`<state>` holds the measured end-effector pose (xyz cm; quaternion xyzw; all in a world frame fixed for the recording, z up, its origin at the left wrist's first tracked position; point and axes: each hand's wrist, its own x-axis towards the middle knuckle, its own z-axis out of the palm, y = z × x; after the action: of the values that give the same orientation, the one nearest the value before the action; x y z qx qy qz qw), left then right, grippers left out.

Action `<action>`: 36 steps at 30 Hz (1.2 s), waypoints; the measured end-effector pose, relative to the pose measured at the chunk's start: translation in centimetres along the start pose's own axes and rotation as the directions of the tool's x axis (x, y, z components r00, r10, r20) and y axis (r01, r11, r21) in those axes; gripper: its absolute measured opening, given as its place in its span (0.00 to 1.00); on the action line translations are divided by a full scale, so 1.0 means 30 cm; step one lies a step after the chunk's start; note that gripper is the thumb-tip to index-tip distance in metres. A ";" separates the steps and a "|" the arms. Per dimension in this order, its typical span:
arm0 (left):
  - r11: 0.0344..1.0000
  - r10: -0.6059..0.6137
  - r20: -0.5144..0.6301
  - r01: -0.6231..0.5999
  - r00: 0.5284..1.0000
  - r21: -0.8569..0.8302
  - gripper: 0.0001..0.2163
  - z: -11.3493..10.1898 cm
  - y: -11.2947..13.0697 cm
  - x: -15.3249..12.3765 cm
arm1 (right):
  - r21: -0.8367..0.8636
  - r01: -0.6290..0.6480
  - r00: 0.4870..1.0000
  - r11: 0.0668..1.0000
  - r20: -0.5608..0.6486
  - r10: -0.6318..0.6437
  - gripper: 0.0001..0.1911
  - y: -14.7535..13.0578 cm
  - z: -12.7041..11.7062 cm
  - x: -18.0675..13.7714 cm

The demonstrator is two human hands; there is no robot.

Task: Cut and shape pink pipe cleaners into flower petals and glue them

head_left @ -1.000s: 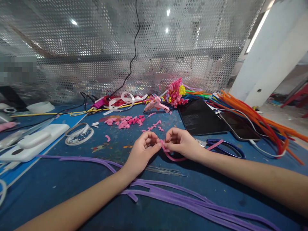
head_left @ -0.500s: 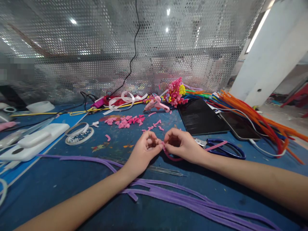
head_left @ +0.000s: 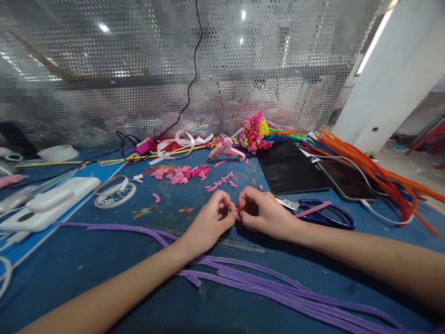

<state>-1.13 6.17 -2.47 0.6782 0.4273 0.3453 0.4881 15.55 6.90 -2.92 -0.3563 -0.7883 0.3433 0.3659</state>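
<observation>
Both hands meet over the middle of the table, fingertips pinched together. A pink pipe cleaner [head_left: 314, 209] runs behind my right hand [head_left: 263, 211], its free end sticking out over the scissors. Between the fingertips only a small bit of pink shows; its shape is too hidden to tell. My left hand [head_left: 212, 221] is closed on that pink bit from the left side, my right hand from the right. Blue-handled scissors [head_left: 328, 218] lie beside my right wrist. Ahead of the hands are short pink pieces [head_left: 227, 177] and a pile of bent pink pieces [head_left: 182, 175].
Purple pipe cleaners [head_left: 264, 287] and thin wires [head_left: 239, 247] lie near my forearms. Farther back are a pink glue gun [head_left: 227, 149], a pink flower bunch [head_left: 254, 132], a black tablet [head_left: 292, 168], a phone [head_left: 346, 181] and orange pipe cleaners [head_left: 368, 162]. A bead dish [head_left: 116, 195] sits left.
The pink loop that hung below my right fingers no longer shows. Both hands stay pinched together in nearly the same place, with small finger shifts.
</observation>
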 end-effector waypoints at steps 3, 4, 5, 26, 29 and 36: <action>1.000 0.015 0.012 -0.015 1.000 0.026 0.05 0.000 0.002 0.000 | -0.080 0.004 0.999 0.997 -0.044 -0.008 0.07 -0.010 -0.004 -0.002; 0.999 0.019 0.012 -0.020 1.000 0.029 0.05 0.000 0.004 0.000 | -0.085 0.002 0.998 0.996 -0.058 -0.007 0.07 -0.011 -0.004 -0.002; 0.999 0.022 0.011 -0.022 1.000 0.027 0.05 -0.001 0.006 0.001 | -0.084 0.002 0.997 0.996 -0.071 -0.008 0.07 -0.010 -0.004 -0.002; 0.969 -0.108 0.068 0.120 0.992 -0.218 0.07 0.006 0.037 -0.013 | 0.114 -0.006 0.998 0.993 -0.054 0.012 0.02 0.000 -0.008 0.008; 0.850 -0.186 0.180 0.250 0.966 -0.464 0.06 0.008 0.043 -0.009 | 0.042 0.034 0.995 0.999 -0.096 -0.030 0.02 -0.012 -0.008 0.002; 0.621 -0.231 0.310 0.385 0.922 -0.683 0.05 0.000 0.046 -0.001 | 0.036 0.043 0.987 0.998 -0.154 -0.037 0.03 -0.024 -0.003 -0.001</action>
<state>-0.82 5.93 -1.16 0.3715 0.3142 0.3307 0.8087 15.41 6.51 -2.30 -0.3584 -0.7579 0.3226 0.4393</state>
